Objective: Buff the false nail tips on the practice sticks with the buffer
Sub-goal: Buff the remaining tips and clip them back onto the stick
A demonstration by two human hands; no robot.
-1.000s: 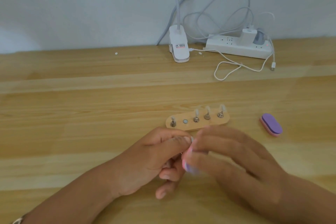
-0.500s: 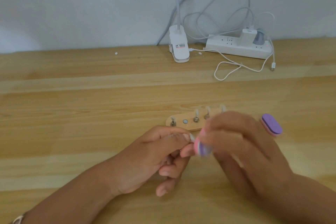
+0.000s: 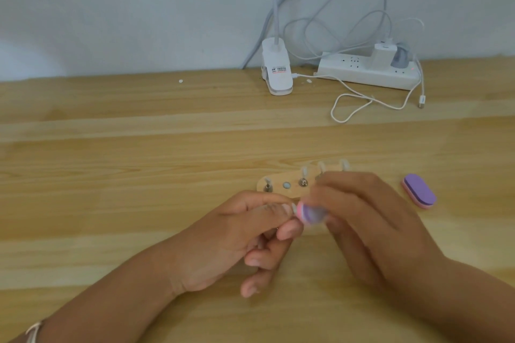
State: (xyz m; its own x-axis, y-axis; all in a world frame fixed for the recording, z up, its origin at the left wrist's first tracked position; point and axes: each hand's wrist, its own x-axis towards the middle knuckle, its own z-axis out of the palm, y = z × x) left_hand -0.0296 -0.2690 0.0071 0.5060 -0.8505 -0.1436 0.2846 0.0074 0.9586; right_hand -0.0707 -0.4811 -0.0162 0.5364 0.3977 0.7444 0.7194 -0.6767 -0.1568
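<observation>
Your left hand pinches a false nail tip in front of the holder; your right hand grips the buffer against it. Heavy pressure may twist the tip loose.

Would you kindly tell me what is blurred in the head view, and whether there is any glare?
Head view: the right hand and the buffer it grips are motion-blurred; the left hand pinching the practice stick, the wooden holder and the spare buffer look sharp; light is soft and even, no glare.
</observation>
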